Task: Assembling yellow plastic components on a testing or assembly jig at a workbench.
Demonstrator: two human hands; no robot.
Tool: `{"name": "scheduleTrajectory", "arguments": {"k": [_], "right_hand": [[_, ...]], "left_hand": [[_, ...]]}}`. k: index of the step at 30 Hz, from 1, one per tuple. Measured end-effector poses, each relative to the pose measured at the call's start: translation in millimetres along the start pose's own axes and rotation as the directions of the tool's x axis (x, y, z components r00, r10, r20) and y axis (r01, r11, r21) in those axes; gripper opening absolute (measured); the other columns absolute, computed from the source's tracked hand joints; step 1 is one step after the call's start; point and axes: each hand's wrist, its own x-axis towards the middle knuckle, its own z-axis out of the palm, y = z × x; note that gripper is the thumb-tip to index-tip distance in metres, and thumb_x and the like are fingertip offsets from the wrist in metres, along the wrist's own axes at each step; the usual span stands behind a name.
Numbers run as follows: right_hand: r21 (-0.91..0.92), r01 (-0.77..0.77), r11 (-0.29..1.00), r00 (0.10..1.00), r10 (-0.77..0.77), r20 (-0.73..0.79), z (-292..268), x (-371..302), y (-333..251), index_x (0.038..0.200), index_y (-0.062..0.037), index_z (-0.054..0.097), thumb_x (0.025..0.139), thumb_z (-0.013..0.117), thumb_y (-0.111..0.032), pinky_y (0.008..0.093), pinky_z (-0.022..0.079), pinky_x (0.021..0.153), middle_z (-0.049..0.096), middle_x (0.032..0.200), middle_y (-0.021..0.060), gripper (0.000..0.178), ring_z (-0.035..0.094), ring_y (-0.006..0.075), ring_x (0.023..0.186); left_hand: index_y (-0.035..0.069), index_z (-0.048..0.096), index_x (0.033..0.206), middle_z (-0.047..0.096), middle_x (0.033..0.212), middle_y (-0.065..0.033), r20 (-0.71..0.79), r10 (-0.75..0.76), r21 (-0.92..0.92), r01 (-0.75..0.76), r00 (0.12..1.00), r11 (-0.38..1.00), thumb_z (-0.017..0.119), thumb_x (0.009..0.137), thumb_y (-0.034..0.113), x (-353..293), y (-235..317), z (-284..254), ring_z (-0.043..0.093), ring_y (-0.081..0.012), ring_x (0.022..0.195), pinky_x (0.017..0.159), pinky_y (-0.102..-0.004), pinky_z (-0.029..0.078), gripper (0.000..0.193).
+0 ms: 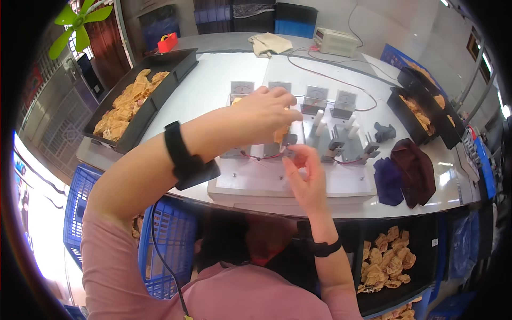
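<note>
My left hand (266, 114) reaches across a white test fixture (250, 184), its bent fingers closed over a tan part (279, 134) at the second station. Much of that part is hidden under the hand. Thumb and forefinger of my right hand (306, 173) pinch the near end of a small dark clamp (288, 142) just in front of the part. Analog panel meters stand in a row behind the stations, among them one clear-fronted meter (315, 97). Upright white posts (320, 121) and further clamps (336, 146) stand at the stations on the right.
A black tray (176, 74) of tan parts sits at left, smaller black bins (404, 109) at right. Dark cloths (410, 173) lie right of the fixture. Behind are a power supply (336, 41) with cables and a beige cloth (269, 44). Below the table is another bin (426, 266).
</note>
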Motion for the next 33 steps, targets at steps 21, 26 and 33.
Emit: {"name": "scheduleTrajectory", "arguments": {"k": [21,26,33], "right_hand": [[0.045,0.297,0.954,0.945,-0.287,-0.157,-40.2,-25.8,-16.2,0.142,-0.0058,0.036,0.086,0.074,-0.017,0.038,0.047,0.096,0.048,0.129,0.0138,0.068,0.055,0.0259,0.11],[0.13,-0.154,0.979,0.96,0.118,0.253,-113.9,-91.7,-43.6,0.146,-0.0041,0.037,0.093,0.069,-0.014,0.0351,0.05,0.095,0.058,0.125,0.0106,0.063,0.06,0.0203,0.112],[0.35,-0.531,0.772,0.764,0.615,-0.198,-203.1,-202.0,-15.5,0.128,-0.002,0.05,0.097,0.065,-0.02,0.0282,0.056,0.081,0.067,0.108,0.0096,0.039,0.069,0.0149,0.09]], "left_hand": [[0.0,0.055,0.117,0.058,0.115,-0.0108,0.209,-0.212,-0.851,0.284,0.955,0.441,0.063,0.069,-0.01,-8.4,65.5,-79.3,0.061,-0.0198,0.104,0.092,-0.0299,0.05,0.049],[0.002,0.049,0.134,0.05,0.135,-0.0132,0.468,-0.164,-0.87,0.486,0.868,0.086,0.079,0.078,0.005,3.9,129.3,-14.9,0.062,-0.0232,0.111,0.091,-0.033,0.055,0.065],[0.003,0.031,0.153,0.038,0.151,-0.0134,0.331,-0.052,-0.916,0.334,0.942,0.221,0.078,0.083,0.014,13.7,163.5,21.5,0.055,-0.0247,0.121,0.097,-0.0338,0.049,0.085]]}}
